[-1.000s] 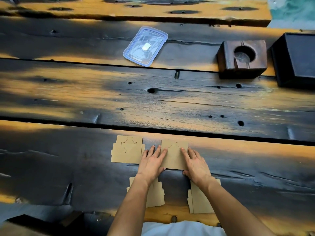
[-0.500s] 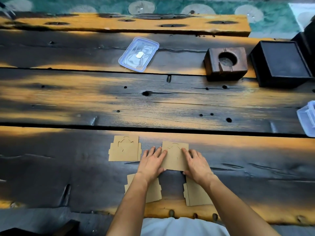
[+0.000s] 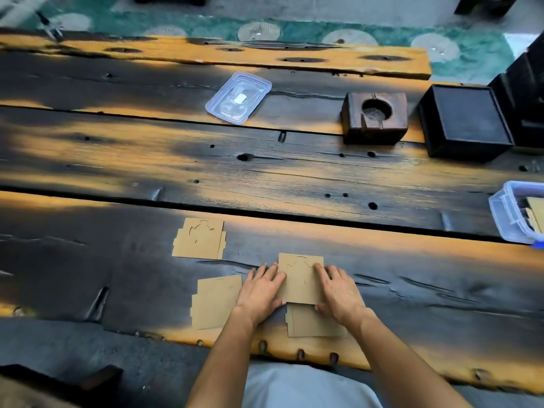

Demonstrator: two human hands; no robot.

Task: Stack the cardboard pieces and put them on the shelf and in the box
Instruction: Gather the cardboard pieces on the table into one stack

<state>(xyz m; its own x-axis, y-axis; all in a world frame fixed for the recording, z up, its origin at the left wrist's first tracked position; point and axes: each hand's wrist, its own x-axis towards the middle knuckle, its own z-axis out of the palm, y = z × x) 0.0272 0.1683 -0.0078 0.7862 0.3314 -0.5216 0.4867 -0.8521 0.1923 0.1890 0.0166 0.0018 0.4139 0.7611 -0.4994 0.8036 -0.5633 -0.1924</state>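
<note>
Several flat brown cardboard pieces lie near the front edge of the dark wooden table (image 3: 117, 160). My left hand (image 3: 260, 290) and my right hand (image 3: 338, 291) press flat on the two sides of one cardboard piece (image 3: 298, 279), which overlaps the top edge of another piece (image 3: 315, 323) below it. A third piece (image 3: 216, 303) lies just left of my left hand. A fourth piece (image 3: 200, 238) with a cut-out shape sits apart, further back on the left. A clear plastic box (image 3: 513, 214) at the right edge holds more cardboard.
The clear box lid (image 3: 238, 97) lies further back at the centre. A wooden block with a round hole (image 3: 375, 117) and a black square box (image 3: 463, 123) stand at the back right. Green patterned floor shows beyond the table.
My hands have slid the held piece toward me, onto the top edge of the lower right piece. The view has tilted up and left, so the plastic box shows at the right.
</note>
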